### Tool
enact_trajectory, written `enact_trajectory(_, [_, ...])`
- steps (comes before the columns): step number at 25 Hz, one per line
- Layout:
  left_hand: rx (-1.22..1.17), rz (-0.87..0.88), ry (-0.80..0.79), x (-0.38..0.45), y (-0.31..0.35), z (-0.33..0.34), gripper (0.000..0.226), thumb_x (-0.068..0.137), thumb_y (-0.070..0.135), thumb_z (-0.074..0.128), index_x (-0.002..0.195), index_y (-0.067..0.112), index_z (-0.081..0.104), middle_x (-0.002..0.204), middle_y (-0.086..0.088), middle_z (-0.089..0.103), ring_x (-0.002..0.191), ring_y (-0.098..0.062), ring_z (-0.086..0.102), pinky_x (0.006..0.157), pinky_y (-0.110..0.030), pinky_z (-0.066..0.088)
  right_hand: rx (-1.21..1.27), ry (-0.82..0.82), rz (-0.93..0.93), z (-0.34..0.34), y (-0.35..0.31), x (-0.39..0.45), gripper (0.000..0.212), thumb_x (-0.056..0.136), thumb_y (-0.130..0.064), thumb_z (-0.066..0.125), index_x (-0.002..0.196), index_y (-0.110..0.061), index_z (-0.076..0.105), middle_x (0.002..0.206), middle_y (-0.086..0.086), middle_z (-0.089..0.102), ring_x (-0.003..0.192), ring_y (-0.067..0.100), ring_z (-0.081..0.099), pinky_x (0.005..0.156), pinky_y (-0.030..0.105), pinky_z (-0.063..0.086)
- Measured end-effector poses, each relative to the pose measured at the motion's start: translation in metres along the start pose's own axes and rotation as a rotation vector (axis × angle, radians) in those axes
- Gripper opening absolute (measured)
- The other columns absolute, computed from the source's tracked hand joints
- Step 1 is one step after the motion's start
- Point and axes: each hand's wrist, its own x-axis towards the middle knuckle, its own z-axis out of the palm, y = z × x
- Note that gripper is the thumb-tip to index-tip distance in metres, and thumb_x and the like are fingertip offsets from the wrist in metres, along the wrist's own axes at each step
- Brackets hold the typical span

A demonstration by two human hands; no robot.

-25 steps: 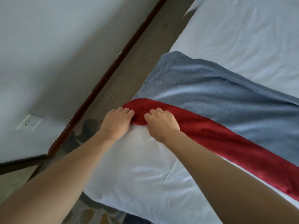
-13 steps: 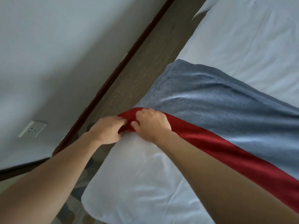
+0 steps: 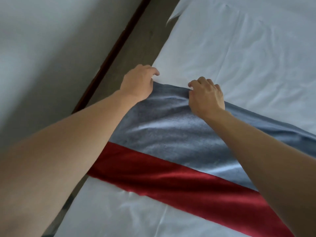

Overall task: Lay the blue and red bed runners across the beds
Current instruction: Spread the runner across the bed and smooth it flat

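Runners: one blue runner [image 3: 171, 134], one red runner [image 3: 171, 182], side by side, lengthwise across bed [image 3: 239, 57].
Hands: left hand [image 3: 136, 82] and right hand [image 3: 206, 96] each pinch the blue's far edge.

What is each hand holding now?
Left hand: grips the blue runner at its far corner.
Right hand: grips the blue runner's far edge.

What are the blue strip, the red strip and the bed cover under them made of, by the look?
Blue strip: soft matte cloth, likely terry or fleece; nubby, napped surface, no shine.
Red strip: smooth glossy fabric, probably satin or velvet; bright sheen streaks along the folds.
Bed cover: thin plain white woven sheet, perhaps cotton; flat finish with fine sharp creases.
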Motion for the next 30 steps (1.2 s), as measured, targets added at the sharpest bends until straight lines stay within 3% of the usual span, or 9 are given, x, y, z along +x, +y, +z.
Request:
enact_trajectory(2, [0.020, 0.023, -0.135, 0.017, 0.000, 0.003, 0.035, 0.093, 0.012, 0.053, 0.123, 0.025, 0.065, 0.122, 0.003, 0.065, 0.113, -0.020, 0.057, 0.091, -0.039, 0.050, 0.027, -0.068, -0.027, 0.004, 0.014, 0.004, 0.027, 0.097, -0.017, 0.048, 0.121, -0.015, 0.062, 0.119, 0.006, 0.059, 0.110, 0.028, 0.053, 0.097, 0.040, 0.037])
enact_trajectory(7, [0.212, 0.161, -0.372, 0.022, -0.012, -0.013, 0.008, 0.091, 0.021, 0.058, 0.090, 0.026, 0.064, 0.082, 0.006, 0.057, 0.080, -0.016, 0.052, 0.076, -0.032, 0.034, 0.069, -0.086, -0.145, 0.011, 0.018, 0.012, 0.020, 0.092, -0.014, 0.051, 0.107, -0.016, 0.065, 0.104, 0.003, 0.064, 0.098, 0.025, 0.058, 0.094, 0.037, 0.038])
enact_trajectory(12, [0.273, 0.066, -0.055, 0.063, -0.031, -0.028, 0.008, 0.094, 0.021, 0.061, 0.096, 0.018, 0.068, 0.095, -0.004, 0.068, 0.093, -0.027, 0.054, 0.086, -0.043, 0.040, 0.132, 0.047, -0.061, 0.005, 0.005, 0.038, 0.021, 0.096, -0.014, 0.048, 0.109, -0.013, 0.065, 0.107, 0.005, 0.063, 0.098, 0.026, 0.057, 0.093, 0.039, 0.038])
enact_trajectory(15, [0.285, 0.031, -0.086, 0.069, -0.015, -0.009, 0.017, 0.094, 0.016, 0.055, 0.105, 0.016, 0.068, 0.103, -0.007, 0.069, 0.103, -0.031, 0.055, 0.095, -0.047, 0.041, 0.143, 0.019, 0.080, 0.006, 0.030, 0.036, 0.024, 0.098, -0.014, 0.044, 0.112, -0.016, 0.063, 0.106, 0.004, 0.066, 0.097, 0.025, 0.058, 0.094, 0.040, 0.038])
enact_trajectory(18, [0.179, 0.125, -0.124, 0.071, 0.004, 0.008, 0.020, 0.093, 0.018, 0.055, 0.107, 0.016, 0.069, 0.105, -0.005, 0.071, 0.101, -0.029, 0.059, 0.097, -0.046, 0.044, 0.151, -0.107, 0.173, -0.001, 0.077, 0.027, 0.020, 0.094, -0.021, 0.050, 0.107, -0.022, 0.066, 0.101, 0.002, 0.069, 0.094, 0.025, 0.061, 0.096, 0.038, 0.041])
enact_trajectory(22, [0.352, -0.024, -0.078, 0.091, 0.002, 0.013, 0.019, 0.094, 0.027, 0.055, 0.100, 0.025, 0.073, 0.100, -0.004, 0.072, 0.102, -0.031, 0.059, 0.100, -0.043, 0.035, 0.166, -0.158, 0.137, -0.010, 0.109, 0.022, 0.013, 0.091, -0.032, 0.057, 0.097, -0.026, 0.067, 0.098, -0.002, 0.067, 0.092, 0.022, 0.061, 0.093, 0.036, 0.044])
enact_trajectory(24, [0.399, -0.083, -0.087, 0.093, 0.019, 0.021, 0.019, 0.090, 0.016, 0.056, 0.102, 0.021, 0.071, 0.102, -0.006, 0.070, 0.100, -0.032, 0.059, 0.100, -0.046, 0.036, 0.124, -0.119, 0.153, -0.012, 0.132, 0.002, 0.018, 0.093, -0.029, 0.055, 0.104, -0.023, 0.067, 0.103, 0.001, 0.064, 0.096, 0.025, 0.059, 0.094, 0.038, 0.041])
enact_trajectory(27, [0.294, 0.051, 0.035, 0.089, 0.086, 0.039, 0.025, 0.084, 0.007, 0.056, 0.106, 0.014, 0.065, 0.107, -0.008, 0.066, 0.098, -0.032, 0.059, 0.096, -0.046, 0.036, 0.057, -0.099, 0.203, -0.018, 0.183, -0.042, 0.025, 0.095, -0.027, 0.051, 0.113, -0.018, 0.065, 0.112, 0.006, 0.062, 0.103, 0.028, 0.056, 0.096, 0.040, 0.039])
enact_trajectory(30, [0.232, 0.301, -0.014, 0.077, 0.176, 0.071, 0.028, 0.092, 0.019, 0.051, 0.117, 0.014, 0.063, 0.115, -0.007, 0.066, 0.102, -0.029, 0.059, 0.099, -0.044, 0.036, -0.010, -0.100, 0.250, -0.022, 0.246, -0.083, 0.028, 0.096, -0.026, 0.051, 0.119, -0.017, 0.064, 0.117, 0.007, 0.061, 0.107, 0.028, 0.055, 0.096, 0.042, 0.038])
